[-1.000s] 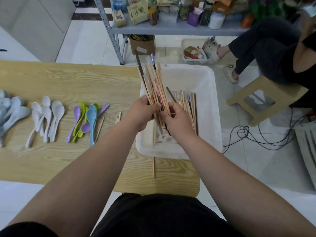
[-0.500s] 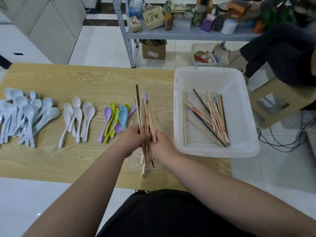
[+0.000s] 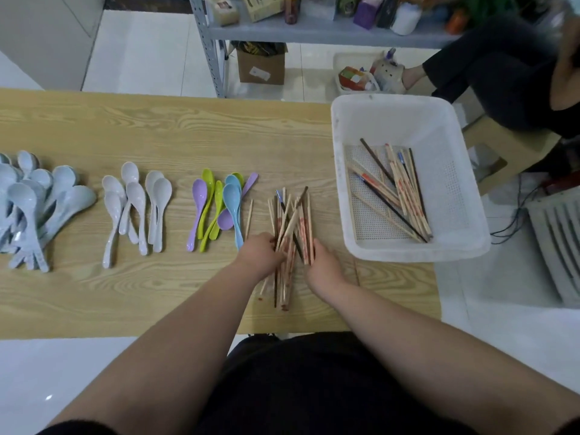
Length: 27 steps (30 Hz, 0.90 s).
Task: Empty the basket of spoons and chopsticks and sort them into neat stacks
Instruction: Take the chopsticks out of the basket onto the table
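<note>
Head view | left hand (image 3: 260,253), right hand (image 3: 324,265) fingers against chopstick pile (image 3: 302,221), grip unclear | spoons (image 3: 219,208) left, basket (image 3: 338,189) right

A light wood-grain surface (image 3: 157,127) carries a loose pile of chopsticks (image 3: 293,221), which lies between the left fingers (image 3: 268,241) and the right fingers (image 3: 315,246). Just left of the left fingers lies a single chopstick (image 3: 249,218), then coloured spoons (image 3: 219,208), white spoons (image 3: 138,202) and, farthest left, pale blue spoons (image 3: 34,202). Right of the right fingers and beyond them stands a white basket (image 3: 408,120), overhanging the surface's end.
</note>
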Tool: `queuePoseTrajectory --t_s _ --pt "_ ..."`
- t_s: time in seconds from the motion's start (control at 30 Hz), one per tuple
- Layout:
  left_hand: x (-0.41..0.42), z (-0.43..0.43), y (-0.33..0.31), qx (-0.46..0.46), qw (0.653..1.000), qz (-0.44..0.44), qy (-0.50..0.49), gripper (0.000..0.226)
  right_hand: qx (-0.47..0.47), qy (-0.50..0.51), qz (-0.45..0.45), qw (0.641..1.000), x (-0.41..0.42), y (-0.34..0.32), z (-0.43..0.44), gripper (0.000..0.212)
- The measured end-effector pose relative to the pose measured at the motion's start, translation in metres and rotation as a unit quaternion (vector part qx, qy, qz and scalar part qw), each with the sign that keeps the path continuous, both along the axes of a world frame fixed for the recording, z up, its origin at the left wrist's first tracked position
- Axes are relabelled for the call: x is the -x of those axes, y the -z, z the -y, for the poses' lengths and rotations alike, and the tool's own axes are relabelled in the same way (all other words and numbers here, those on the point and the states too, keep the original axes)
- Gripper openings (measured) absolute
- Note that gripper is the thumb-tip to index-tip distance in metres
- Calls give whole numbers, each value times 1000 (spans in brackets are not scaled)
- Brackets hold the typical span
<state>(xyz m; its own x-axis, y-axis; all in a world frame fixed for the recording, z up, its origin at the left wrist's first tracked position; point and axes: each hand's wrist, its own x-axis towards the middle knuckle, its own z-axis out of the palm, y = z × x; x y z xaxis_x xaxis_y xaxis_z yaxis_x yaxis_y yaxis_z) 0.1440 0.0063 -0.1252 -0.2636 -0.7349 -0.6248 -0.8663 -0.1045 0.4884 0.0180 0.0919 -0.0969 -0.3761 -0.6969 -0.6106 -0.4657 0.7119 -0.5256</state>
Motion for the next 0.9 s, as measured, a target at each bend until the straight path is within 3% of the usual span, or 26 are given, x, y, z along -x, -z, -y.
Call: queuePoseTrajectory --t_s 0.17,0.3,0.43,0.67,0.8,0.9 --pt "-15 -6 1 41 999 -12 -8 24 -15 -102 -78 992 19 -3 -14 67" --pt "-45 -24 14 73 996 33 43 53 -67 -112 -150 980 41 4 -32 60" --pt "-58 -42 26 100 987 54 112 55 -92 -102 -121 983 41 13 -40 75" --pt "-42 -44 10 102 977 35 186 49 -76 -144 -89 983 20 10 -20 74" --pt "-26 -37 -8 119 978 11 171 46 -14 -271 -113 956 23 -14 -20 66" --pt "-3 -22 -27 146 978 -11 150 45 90 -361 -104 922 37 -40 -21 50"
